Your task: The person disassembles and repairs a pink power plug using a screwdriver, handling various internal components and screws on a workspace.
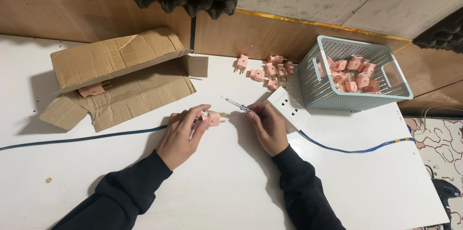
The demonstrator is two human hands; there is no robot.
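My left hand (182, 133) holds a pink plug (212, 119) on the end of a blue cable (87, 138), its brass pins pointing right. A thin screwdriver (236, 104) with a clear handle is gripped in my right hand (268, 126), tip pointing up-left, just apart from the plug. Directly right of that hand lies a white socket block (289, 107). Both sleeves are black.
A torn cardboard box (120, 73) lies at the left with one pink plug (92, 90) in it. Several loose pink plugs (270, 71) sit at the back. A grey-blue plastic basket (357, 73) at the right holds more. A second blue cable (347, 150) runs right.
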